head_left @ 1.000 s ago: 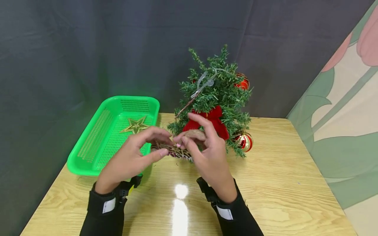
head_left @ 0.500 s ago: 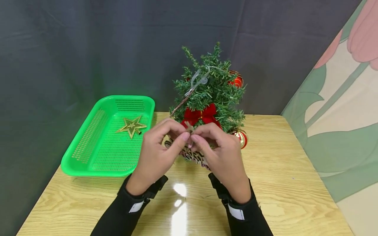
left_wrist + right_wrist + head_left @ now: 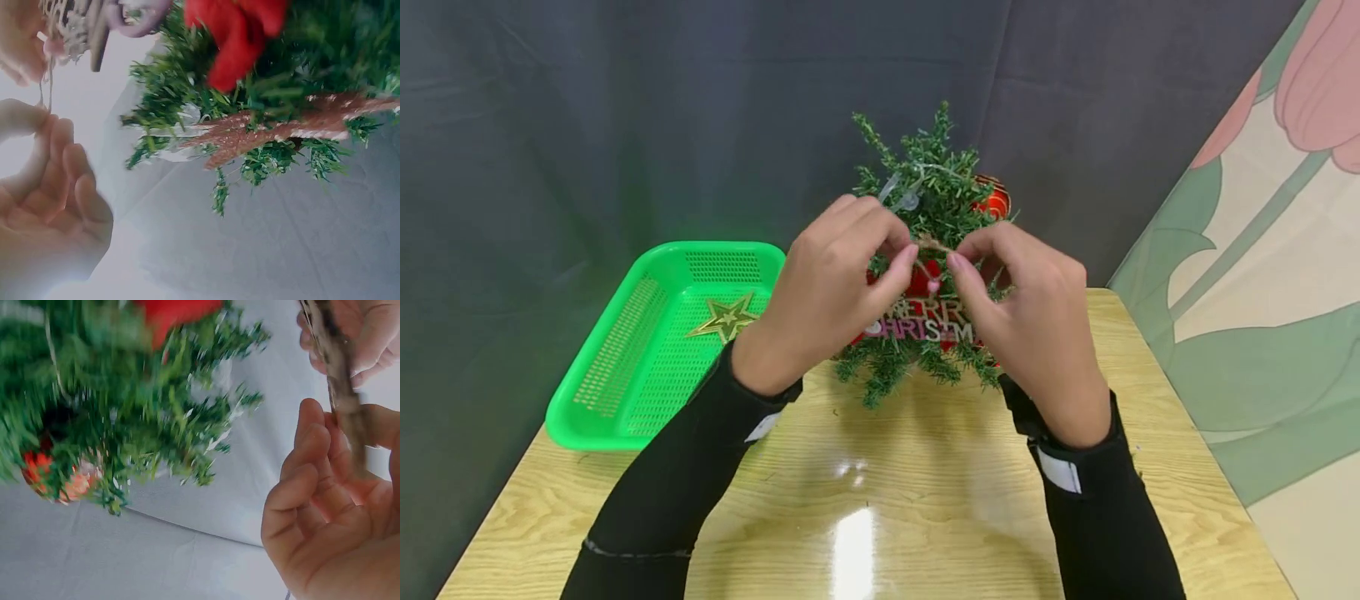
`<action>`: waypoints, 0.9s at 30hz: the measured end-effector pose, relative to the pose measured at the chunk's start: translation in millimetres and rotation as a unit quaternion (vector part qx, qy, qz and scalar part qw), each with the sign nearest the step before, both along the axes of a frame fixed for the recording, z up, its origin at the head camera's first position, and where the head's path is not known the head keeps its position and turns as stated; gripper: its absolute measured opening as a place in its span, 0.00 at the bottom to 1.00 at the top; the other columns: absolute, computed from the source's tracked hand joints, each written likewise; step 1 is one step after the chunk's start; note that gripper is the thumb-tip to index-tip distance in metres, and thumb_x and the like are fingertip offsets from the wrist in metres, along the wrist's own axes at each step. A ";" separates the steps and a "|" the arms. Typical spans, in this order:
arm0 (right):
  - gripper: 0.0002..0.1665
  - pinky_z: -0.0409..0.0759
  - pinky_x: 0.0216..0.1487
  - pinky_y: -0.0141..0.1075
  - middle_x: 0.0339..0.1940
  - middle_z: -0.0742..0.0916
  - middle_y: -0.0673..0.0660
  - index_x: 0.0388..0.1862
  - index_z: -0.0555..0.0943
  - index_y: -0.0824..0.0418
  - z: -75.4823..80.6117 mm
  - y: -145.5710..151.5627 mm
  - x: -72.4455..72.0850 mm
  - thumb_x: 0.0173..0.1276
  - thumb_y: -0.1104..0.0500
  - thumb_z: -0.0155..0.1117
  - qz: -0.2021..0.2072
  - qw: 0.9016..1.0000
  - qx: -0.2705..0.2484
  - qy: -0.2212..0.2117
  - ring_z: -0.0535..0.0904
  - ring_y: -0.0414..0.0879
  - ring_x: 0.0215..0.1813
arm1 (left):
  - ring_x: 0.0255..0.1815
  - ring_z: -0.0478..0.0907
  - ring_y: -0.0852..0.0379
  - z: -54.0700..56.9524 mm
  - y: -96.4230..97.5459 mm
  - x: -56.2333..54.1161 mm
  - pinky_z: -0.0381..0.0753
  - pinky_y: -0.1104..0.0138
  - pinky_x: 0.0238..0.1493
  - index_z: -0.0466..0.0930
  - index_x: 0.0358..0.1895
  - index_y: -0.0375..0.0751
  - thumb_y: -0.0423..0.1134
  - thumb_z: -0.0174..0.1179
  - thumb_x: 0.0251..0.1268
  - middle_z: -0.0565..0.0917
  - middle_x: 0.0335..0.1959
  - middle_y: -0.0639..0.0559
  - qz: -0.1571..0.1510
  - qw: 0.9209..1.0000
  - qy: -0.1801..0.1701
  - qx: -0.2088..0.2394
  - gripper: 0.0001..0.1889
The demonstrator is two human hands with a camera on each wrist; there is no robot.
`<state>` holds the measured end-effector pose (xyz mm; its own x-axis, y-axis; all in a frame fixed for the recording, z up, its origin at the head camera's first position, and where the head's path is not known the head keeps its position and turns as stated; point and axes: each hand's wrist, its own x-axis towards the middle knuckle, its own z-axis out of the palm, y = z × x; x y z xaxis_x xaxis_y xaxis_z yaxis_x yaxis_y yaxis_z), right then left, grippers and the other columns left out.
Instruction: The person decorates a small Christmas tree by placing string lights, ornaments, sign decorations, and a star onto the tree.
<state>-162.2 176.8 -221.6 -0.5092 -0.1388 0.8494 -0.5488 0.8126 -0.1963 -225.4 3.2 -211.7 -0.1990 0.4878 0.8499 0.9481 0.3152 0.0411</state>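
Note:
A lettered "MERRY CHRISTMAS" sign hangs from a thin twine loop in front of a small artificial Christmas tree. My left hand pinches the twine on one side between thumb and fingers. On the other side my right hand pinches it too, a short span apart. A pink bead sits on the twine just above the letters. In the right wrist view the sign shows edge-on beside my palm. Behind the sign a red bow is partly hidden.
A green plastic basket stands at the left with a gold star in it. A red ball ornament hangs on the tree's right side. Copper glitter decoration shows on the branches in the left wrist view. Dark cloth hangs behind the wooden table.
Both hands have risen from low before the tree to its middle height and moved apart along the twine. The sign has come up with them and now hangs with its letters facing me.

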 end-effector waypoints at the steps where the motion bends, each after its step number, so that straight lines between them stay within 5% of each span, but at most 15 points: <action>1: 0.07 0.64 0.24 0.30 0.21 0.77 0.49 0.29 0.76 0.60 5.0 1.6 -4.6 0.61 0.58 0.55 -0.003 1.000 0.005 0.000 0.67 0.38 0.21 | 0.27 0.66 0.58 3.0 2.4 -4.9 0.64 0.70 0.31 0.74 0.25 0.40 0.35 0.50 0.57 0.73 0.23 0.53 0.011 1.000 0.010 0.000 0.07; 13: 0.16 0.61 0.24 0.35 0.19 0.76 0.51 0.27 0.75 0.60 31.4 -7.9 -64.9 0.65 0.51 0.46 -0.057 0.996 0.062 -0.019 0.65 0.43 0.21 | 0.24 0.65 0.60 10.7 10.3 -47.1 0.63 0.69 0.27 0.72 0.27 0.39 0.39 0.47 0.61 0.70 0.23 0.52 0.097 0.989 -0.060 0.092 0.09; 21: 0.17 0.58 0.19 0.38 0.15 0.71 0.53 0.27 0.72 0.61 32.0 -8.8 -72.5 0.66 0.51 0.42 -0.109 0.991 0.083 -0.014 0.62 0.46 0.16 | 0.20 0.65 0.65 13.5 15.4 -54.5 0.63 0.70 0.25 0.73 0.28 0.42 0.40 0.49 0.61 0.70 0.23 0.56 0.084 0.979 -0.159 0.098 0.08; 27: 0.18 0.59 0.15 0.38 0.14 0.70 0.52 0.26 0.72 0.60 28.9 -10.2 -73.1 0.67 0.50 0.40 -0.139 0.985 0.098 -0.007 0.61 0.46 0.14 | 0.18 0.64 0.63 18.0 15.3 -56.9 0.62 0.69 0.24 0.74 0.30 0.45 0.43 0.48 0.61 0.73 0.21 0.56 0.087 0.964 -0.246 0.053 0.08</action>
